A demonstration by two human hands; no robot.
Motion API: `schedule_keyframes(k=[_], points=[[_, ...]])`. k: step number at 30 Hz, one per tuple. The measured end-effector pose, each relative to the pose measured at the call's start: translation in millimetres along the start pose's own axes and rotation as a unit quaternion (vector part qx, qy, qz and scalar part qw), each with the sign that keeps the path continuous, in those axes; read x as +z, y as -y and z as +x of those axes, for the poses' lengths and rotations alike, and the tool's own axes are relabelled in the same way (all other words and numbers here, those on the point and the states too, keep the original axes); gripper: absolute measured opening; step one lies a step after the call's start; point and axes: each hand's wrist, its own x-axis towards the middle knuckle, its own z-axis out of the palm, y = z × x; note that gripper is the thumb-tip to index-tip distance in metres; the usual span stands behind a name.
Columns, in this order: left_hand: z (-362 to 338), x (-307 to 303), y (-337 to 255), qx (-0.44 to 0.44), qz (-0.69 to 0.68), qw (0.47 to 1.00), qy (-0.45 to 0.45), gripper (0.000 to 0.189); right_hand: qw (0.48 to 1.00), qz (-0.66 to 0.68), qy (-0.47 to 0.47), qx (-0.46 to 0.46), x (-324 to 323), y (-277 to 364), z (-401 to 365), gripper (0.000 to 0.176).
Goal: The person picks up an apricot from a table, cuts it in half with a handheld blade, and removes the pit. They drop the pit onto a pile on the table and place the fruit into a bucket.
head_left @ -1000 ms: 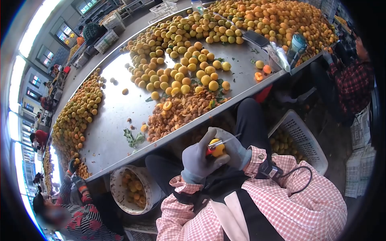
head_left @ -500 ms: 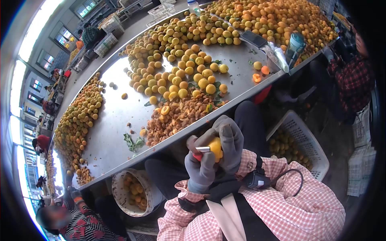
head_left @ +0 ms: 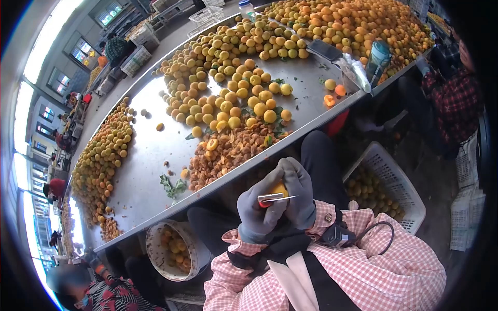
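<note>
My left hand (head_left: 258, 211), in a grey glove, is closed around a small red-handled knife (head_left: 271, 197). The knife's metal part lies across the front of the fingers, with its thin tip pointing right. My right hand (head_left: 299, 193), gloved too, is closed on a yellow-orange apricot (head_left: 279, 188). The fruit sits between both hands, mostly covered by fingers. Both hands are together above my lap, just off the near edge of the metal table (head_left: 148, 179). Closest on the table is a heap of brown apricot pits (head_left: 225, 158), with whole apricots (head_left: 241, 93) behind it.
A white bucket (head_left: 199, 254) of fruit stands below the table at left, a white crate (head_left: 412, 199) of fruit at right. On the table lie a phone (head_left: 324, 50), a teal bottle (head_left: 379, 59) and leaves (head_left: 172, 186). Co-workers sit at right (head_left: 456, 109) and lower left (head_left: 114, 293).
Both hands have closed further over the apricot, hiding more of it. The knife has turned so its thin tip now shows to the right, in front of the right fingers.
</note>
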Motion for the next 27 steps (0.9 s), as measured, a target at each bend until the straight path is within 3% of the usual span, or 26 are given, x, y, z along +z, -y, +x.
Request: schedule_keyframes(k=[1, 3, 4, 6, 7, 9, 11, 14, 15, 17, 18, 19, 20, 22, 27], points=[[-3, 3, -8, -0.03, -0.057, 0.998, -0.012, 0.052, 1.0, -0.001, 0.0, 0.0, 2, 5, -1, 0.024], [-9, 9, -15, -0.057, -0.11, 0.992, -0.04, 0.051, 0.983, -0.102, 0.055, -0.139, 8, 17, -1, 0.024], [-11, 12, -16, -0.082, -0.16, 0.981, -0.067, 0.05, 0.983, -0.101, 0.057, -0.139, 7, 16, 1, 0.024], [-16, 16, -12, -0.101, -0.207, 0.968, -0.098, 0.051, 0.951, -0.158, 0.076, -0.254, 3, 11, 7, 0.021], [-15, 18, -13, -0.12, -0.255, 0.951, -0.126, 0.051, 0.951, -0.158, 0.078, -0.254, 3, 12, 10, 0.021], [-9, 23, -18, -0.144, -0.289, 0.933, -0.156, 0.051, 0.903, -0.222, 0.088, -0.357, 5, 15, 19, 0.017], [-1, 23, -22, -0.205, -0.346, 0.898, -0.179, 0.049, 0.892, -0.251, 0.093, -0.365, 1, 13, 25, 0.016], [-5, 21, -12, -0.247, -0.304, 0.901, -0.189, 0.046, 0.87, -0.282, 0.104, -0.39, -3, 3, 34, 0.013], [-4, 19, -9, -0.287, -0.373, 0.862, -0.19, 0.042, 0.864, -0.307, 0.102, -0.387, -7, -1, 37, 0.014], [-9, 16, 7, -0.303, -0.343, 0.869, -0.186, 0.044, 0.856, -0.33, 0.098, -0.386, -11, -17, 41, 0.016], [-13, 15, 14, -0.323, -0.313, 0.875, -0.18, 0.047, 0.941, -0.23, 0.066, -0.239, -14, -30, 39, 0.018], [-13, 11, 15, -0.304, -0.284, 0.898, -0.143, 0.057, 0.989, -0.12, 0.031, -0.083, -13, -34, 38, 0.02], [-12, 7, 16, -0.305, -0.285, 0.898, -0.139, 0.057, 0.989, -0.121, 0.026, -0.085, -14, -35, 38, 0.02], [-12, -1, 17, -0.116, -0.074, 0.989, -0.058, 0.072, 0.999, 0.024, -0.015, 0.031, -15, -34, 36, 0.024], [-13, -3, 20, -0.101, -0.019, 0.994, -0.034, 0.076, 0.99, 0.074, -0.017, 0.118, -6, -26, 17, 0.019]])
